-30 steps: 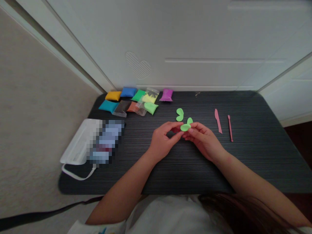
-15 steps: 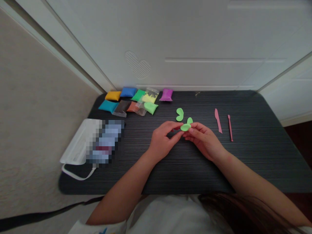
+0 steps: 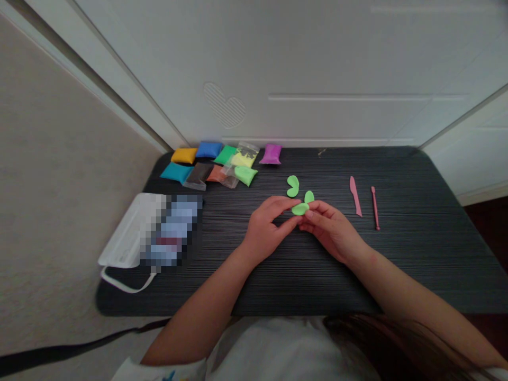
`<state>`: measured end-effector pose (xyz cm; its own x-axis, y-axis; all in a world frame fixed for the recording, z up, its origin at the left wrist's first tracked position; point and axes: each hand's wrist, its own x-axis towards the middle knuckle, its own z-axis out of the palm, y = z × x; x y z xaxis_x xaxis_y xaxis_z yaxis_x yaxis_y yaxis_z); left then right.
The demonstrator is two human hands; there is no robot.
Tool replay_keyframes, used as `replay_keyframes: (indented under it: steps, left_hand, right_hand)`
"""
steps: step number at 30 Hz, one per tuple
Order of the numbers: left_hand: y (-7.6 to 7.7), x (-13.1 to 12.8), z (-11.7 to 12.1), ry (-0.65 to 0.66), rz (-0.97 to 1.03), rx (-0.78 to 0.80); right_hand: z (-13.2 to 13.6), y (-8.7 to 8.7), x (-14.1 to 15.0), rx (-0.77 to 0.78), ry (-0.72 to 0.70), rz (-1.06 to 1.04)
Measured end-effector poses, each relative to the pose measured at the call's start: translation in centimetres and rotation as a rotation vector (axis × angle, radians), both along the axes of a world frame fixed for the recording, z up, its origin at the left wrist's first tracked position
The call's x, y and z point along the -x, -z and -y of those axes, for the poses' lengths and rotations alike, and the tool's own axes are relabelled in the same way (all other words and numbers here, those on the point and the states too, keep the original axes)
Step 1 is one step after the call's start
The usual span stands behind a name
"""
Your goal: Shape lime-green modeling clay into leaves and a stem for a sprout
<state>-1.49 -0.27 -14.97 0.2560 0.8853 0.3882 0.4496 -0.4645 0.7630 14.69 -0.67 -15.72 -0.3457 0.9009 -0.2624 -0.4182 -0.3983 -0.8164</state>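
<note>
Between my two hands is a light green clay piece (image 3: 300, 209) with two leaf-like lobes, one lying toward me and one pointing up and away. The thumb and fingers of my left hand (image 3: 270, 225) pinch around its left end. My right hand (image 3: 331, 227) grips its right side, thumb on top and the other fingers curled beneath. Just beyond, a second light green clay piece (image 3: 292, 187), also of two joined lobes, rests flat on the table. Part of the held piece is hidden by my fingers.
A pink plastic knife (image 3: 355, 197) and a thin pink modelling stick (image 3: 375, 208) lie to the right. Several coloured clay packets, among them a purple one (image 3: 271, 154), line the back left. A white case (image 3: 126, 233) and a blurred phone-like object (image 3: 174, 230) sit at left.
The held clay piece has turned slightly, its near lobe shifting a little left and tilting. Both hands keep nearly the same place; the other things stay put.
</note>
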Motion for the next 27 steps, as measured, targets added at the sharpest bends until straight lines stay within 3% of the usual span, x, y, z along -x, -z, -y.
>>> replay_keyframes:
  steps: [21,27]
  left_hand:
    - [0.50,0.08,-0.13,0.027,-0.047,-0.102]
    - [0.50,-0.12,-0.07,0.099,-0.057,-0.083]
  right_hand:
    - [0.13,0.04,0.03,-0.040,-0.009,0.071]
    - [0.11,0.37,0.20,-0.217,-0.005,0.301]
